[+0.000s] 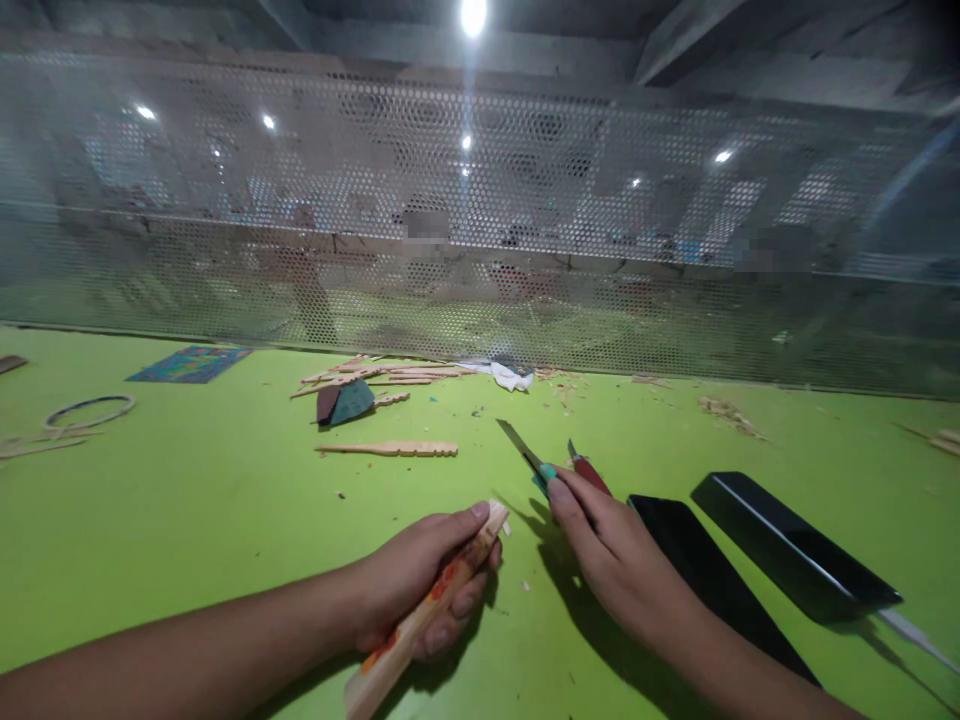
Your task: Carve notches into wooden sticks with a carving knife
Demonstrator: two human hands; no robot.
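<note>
My left hand (442, 575) is closed around a pale wooden stick (424, 615) with red-orange patches, its far end cut and pointing up from my fist. In my right hand (600, 535) is a green box cutter (541, 478), its blade out and tilted up to the left. The blade is apart from the wood. Behind my right fingers lies a red-handled knife (589, 468), partly hidden. A wooden stick with notches (397, 449) lies on the green table (225, 540) beyond my left hand.
Several thin sticks (397, 373), a folded brown and green sheet (345, 402) and a white cloth (512, 376) lie near a perforated screen (480, 230). Two dark devices (712, 560) (795, 545) are at right, one with a white cable. A ring (90, 410) and patterned card (191, 364) lie left.
</note>
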